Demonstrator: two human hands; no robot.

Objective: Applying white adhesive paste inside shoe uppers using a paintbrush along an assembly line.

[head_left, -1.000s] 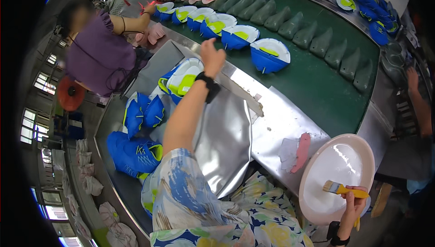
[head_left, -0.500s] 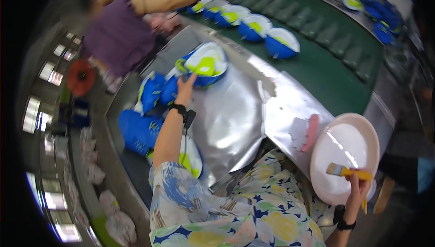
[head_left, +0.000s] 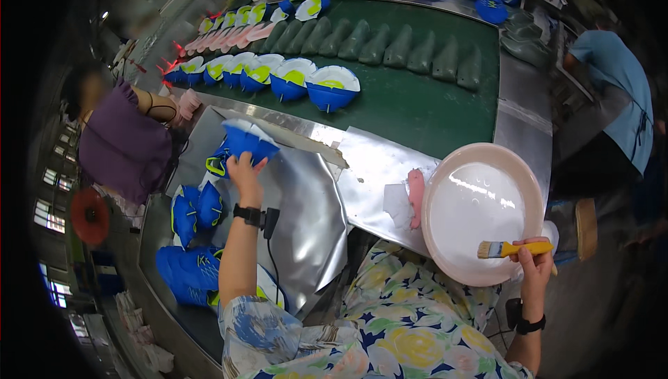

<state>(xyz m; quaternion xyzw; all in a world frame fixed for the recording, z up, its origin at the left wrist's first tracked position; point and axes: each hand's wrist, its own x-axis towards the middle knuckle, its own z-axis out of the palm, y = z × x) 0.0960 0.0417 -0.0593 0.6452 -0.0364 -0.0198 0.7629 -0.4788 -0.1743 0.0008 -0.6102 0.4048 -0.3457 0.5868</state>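
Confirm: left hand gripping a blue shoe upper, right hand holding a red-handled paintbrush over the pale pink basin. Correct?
The handle isn't red: the head view shows a yellow-handled paintbrush. The left hand grips the blue shoe upper; the right hand holds the paintbrush over the basin.

Ahead of me stretches a long, flat, dark-green work surface (head_left: pixel 424 116) bordered by shiny silver metal edging (head_left: pixel 523 125). Red light (head_left: pixel 179 50) glows near its far left end. To my left, bright rectangular windows (head_left: pixel 49 215), a grey floor (head_left: pixel 128 259) and a round orange-red stool (head_left: pixel 85 227).
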